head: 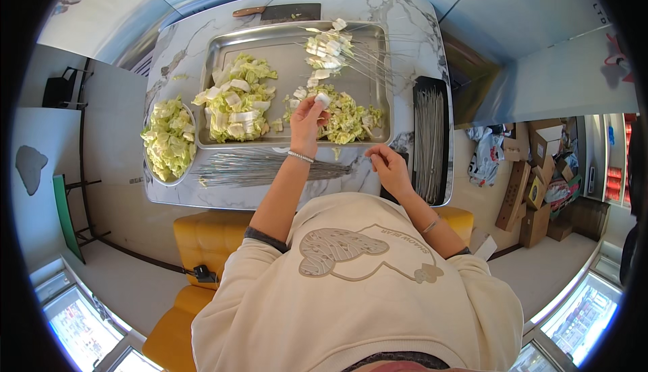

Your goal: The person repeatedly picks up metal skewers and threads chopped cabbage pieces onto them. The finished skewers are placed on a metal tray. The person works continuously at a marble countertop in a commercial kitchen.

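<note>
My left hand pinches a white piece of cabbage between thumb and fingers, over the right half of a steel tray. Beneath and beside that hand lies a heap of chopped cabbage leaves. My right hand hovers near the table's front edge with fingers curled; whether a thin skewer is in it I cannot tell. Metal skewers threaded with cabbage rest at the tray's upper right, their bare ends over its rim. A larger cabbage pile fills the tray's left side.
Loose metal skewers lie in front of the tray. More skewers fill a black tray at right. A bowl of cabbage stands left. A cleaver lies behind. Yellow seats and cardboard boxes surround the marble-patterned table.
</note>
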`<state>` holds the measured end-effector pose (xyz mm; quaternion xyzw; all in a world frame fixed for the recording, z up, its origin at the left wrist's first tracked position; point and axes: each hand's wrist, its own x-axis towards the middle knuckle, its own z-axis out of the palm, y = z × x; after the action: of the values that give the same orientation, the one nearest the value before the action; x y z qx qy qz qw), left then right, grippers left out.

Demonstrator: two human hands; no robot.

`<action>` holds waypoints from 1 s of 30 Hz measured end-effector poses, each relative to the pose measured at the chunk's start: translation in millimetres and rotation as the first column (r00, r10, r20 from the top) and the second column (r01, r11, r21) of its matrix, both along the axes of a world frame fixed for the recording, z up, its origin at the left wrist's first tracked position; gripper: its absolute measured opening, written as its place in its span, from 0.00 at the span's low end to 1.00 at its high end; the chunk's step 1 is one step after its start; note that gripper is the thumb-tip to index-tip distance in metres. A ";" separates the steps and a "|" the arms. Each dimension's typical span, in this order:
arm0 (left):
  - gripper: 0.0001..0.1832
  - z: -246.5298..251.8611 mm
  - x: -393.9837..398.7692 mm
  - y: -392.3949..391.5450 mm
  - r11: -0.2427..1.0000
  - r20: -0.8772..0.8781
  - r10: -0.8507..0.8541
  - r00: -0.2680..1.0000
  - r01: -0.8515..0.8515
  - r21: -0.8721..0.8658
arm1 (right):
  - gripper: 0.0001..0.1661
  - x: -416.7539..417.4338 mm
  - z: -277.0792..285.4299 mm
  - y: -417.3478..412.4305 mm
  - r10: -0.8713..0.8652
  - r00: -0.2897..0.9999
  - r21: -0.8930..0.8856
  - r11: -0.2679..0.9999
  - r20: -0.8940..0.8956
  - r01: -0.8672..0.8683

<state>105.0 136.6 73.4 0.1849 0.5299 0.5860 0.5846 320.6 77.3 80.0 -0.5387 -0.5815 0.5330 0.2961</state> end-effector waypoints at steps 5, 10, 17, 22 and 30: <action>0.12 -1.7 -6.8 -3.9 0.999 -0.102 0.040 0.994 -0.041 -0.009 | 0.08 2.7 -2.3 9.6 0.003 0.997 0.036 0.999 0.073 -0.006; 0.13 -39.2 -23.9 -73.3 0.876 -0.728 -0.417 0.544 0.455 -0.161 | 0.07 6.8 -17.2 68.7 -0.066 0.956 0.243 0.970 0.285 -0.006; 0.09 -92.7 -39.3 -133.7 0.863 -0.932 -0.324 -0.159 0.354 -0.361 | 0.13 -1.3 -22.8 174.8 -0.200 0.829 0.666 0.703 0.521 -0.249; 0.07 -111.4 -53.3 -129.4 0.859 -0.940 -0.282 -0.191 0.387 -0.336 | 0.21 -17.4 -10.8 147.1 -0.070 0.870 0.674 0.663 0.489 -0.326; 0.04 -87.8 -56.9 -118.5 0.803 -0.957 -0.215 -0.194 0.522 -0.286 | 0.16 -38.6 -3.1 41.7 0.265 0.911 0.329 0.870 0.315 -0.367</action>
<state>48.1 18.1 -14.4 0.7532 0.6315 0.1197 0.1400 282.0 119.0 76.9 -0.4327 -0.7881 0.3761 0.2242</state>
